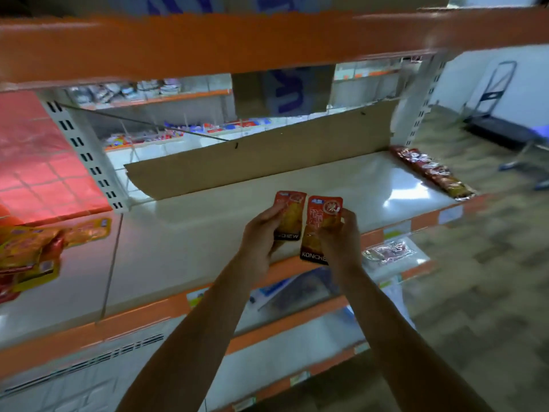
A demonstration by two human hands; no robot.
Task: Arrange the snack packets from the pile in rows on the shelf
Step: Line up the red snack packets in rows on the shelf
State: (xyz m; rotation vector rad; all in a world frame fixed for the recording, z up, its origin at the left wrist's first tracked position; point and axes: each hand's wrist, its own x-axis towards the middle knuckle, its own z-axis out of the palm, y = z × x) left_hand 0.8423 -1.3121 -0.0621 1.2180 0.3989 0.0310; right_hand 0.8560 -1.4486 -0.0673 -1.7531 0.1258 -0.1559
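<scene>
Two hands are holding packets side by side over the shelf (208, 233), left hand (261, 236) gripping the left packet (290, 214), right hand (341, 237) gripping the right packet (318, 227), a row (430, 172) lying at its right end.

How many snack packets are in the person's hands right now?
2. The left packet is in the left hand; the right packet is in the right hand. More may be hidden behind them.

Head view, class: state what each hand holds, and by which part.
Left hand holds one orange snack packet by its lower left side; right hand holds a second packet by its right edge.
</scene>
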